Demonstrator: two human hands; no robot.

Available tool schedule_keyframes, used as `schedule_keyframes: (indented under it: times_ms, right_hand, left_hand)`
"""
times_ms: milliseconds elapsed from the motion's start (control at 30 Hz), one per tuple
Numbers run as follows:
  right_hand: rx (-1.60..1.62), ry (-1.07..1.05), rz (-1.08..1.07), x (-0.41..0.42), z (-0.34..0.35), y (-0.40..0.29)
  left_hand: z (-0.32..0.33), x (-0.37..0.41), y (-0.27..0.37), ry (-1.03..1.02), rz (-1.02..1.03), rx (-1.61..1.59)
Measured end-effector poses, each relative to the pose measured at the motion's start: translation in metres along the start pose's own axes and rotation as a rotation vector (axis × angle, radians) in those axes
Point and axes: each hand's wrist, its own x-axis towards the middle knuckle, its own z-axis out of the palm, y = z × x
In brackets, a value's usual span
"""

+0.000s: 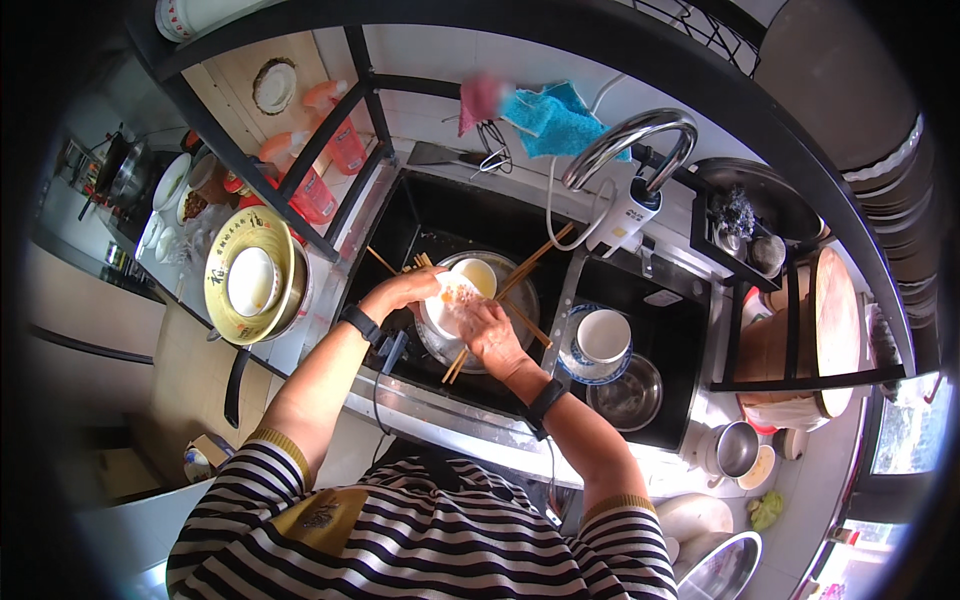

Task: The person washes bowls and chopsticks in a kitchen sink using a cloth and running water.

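Note:
Over the left basin of a black double sink, my left hand grips the rim of a white bowl, which is tilted. My right hand is at the bowl's right side, its fingers curled near the inside; whether they hold something is hidden. Orange and red bits show in the bowl. Beneath it a round metal basin holds another bowl with yellowish liquid. Several wooden chopsticks lie across the metal basin.
The right basin holds a white bowl on blue-rimmed dishes and a steel bowl. A chrome faucet arches behind. Left stand a yellow bowl on a pan and red spray bottles. A black rack frame spans overhead.

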Motion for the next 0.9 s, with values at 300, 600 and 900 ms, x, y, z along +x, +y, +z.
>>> schedule_keyframes:
  times_ms: [300, 600, 900]
  right_hand:
    - [-0.002, -0.273, 0.588, -0.023, 0.056, 0.007]
    - [0.606, -0.793, 0.918, -0.079, 0.169, 0.039]
    - [0.483, -0.629, 0.874, -0.043, 0.132, 0.048]
  left_hand:
    - [0.002, 0.003, -0.066, 0.093, -0.169, -0.53]
    - [0.009, 0.027, -0.102, -0.103, -0.262, -1.124]
    - [0.028, 0.014, -0.085, -0.027, -0.124, -1.028]
